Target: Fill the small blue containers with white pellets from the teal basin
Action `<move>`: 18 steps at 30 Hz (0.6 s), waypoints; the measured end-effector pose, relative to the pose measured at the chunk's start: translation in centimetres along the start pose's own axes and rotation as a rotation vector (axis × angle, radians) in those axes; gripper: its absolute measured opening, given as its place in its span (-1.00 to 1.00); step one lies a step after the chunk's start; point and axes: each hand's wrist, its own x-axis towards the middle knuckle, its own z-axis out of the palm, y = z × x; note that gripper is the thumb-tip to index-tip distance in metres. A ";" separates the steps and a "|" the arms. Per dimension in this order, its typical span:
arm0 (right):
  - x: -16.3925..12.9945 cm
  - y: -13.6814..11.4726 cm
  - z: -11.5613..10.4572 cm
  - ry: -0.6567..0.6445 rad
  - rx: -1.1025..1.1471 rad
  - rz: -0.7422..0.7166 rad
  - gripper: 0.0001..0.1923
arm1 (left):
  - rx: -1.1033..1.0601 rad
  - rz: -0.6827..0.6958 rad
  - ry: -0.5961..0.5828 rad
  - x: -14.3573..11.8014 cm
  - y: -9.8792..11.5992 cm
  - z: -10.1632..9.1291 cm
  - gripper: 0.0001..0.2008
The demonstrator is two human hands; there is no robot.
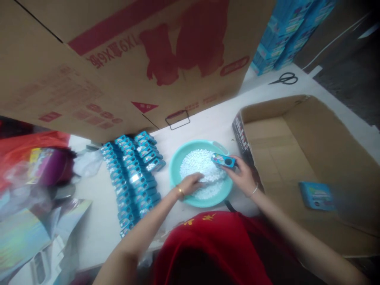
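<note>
Head view: the left hand (190,184) rests curled in the heap of small white pellets (202,168) filling the teal bowl (175,166) on the white worktop (208,122); whether it grips any, I cannot tell. The right hand (243,178) pinches 1 small blue case (223,160) over the bowl's far rim. Rows of blue cases (133,178) lie left of the bowl; an open cardboard box (311,158) sits right, holding 1 blue packet (316,195)
</note>
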 end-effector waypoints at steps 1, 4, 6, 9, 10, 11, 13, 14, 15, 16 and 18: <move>0.1 0.1 0.1 -0.001 -0.029 -0.039 -0.61 | -0.013 0.026 0.026 -0.8 0.5 -1.4 -0.71; 0.2 0.4 0.9 -0.063 -0.144 -0.174 -0.65 | 0.048 0.037 0.071 -2.5 2.8 -5.3 -0.73; 0.0 0.4 1.5 -0.137 -0.206 -0.249 -0.64 | 0.154 0.011 0.055 -2.9 4.9 -7.2 -0.75; -0.5 0.2 2.4 -0.215 -0.266 -0.320 -0.56 | 0.391 -0.106 -0.043 -2.2 8.6 -8.7 -0.76; -0.7 0.0 2.7 -0.234 -0.287 -0.334 -0.54 | 0.481 -0.166 -0.082 -1.8 9.9 -8.9 -0.76; -0.8 -0.1 2.9 -0.251 -0.308 -0.346 -0.54 | 0.569 -0.230 -0.118 -1.4 11.3 -8.8 -0.75; -1.0 -0.4 3.2 -0.274 -0.337 -0.366 -0.54 | 0.720 -0.323 -0.167 -0.6 13.8 -8.5 -0.72; -1.0 -0.5 3.3 -0.280 -0.341 -0.373 -0.55 | 0.775 -0.337 -0.182 -0.4 14.9 -8.2 -0.72; -1.1 -0.5 3.3 -0.282 -0.339 -0.378 -0.56 | 0.814 -0.334 -0.190 -0.2 15.8 -8.0 -0.71; -1.1 -0.4 3.3 -0.280 -0.333 -0.380 -0.56 | 0.838 -0.322 -0.192 -0.2 16.4 -7.9 -0.71; -1.0 -0.1 3.1 -0.268 -0.321 -0.370 -0.57 | 0.852 -0.304 -0.178 -0.3 16.5 -8.1 -0.71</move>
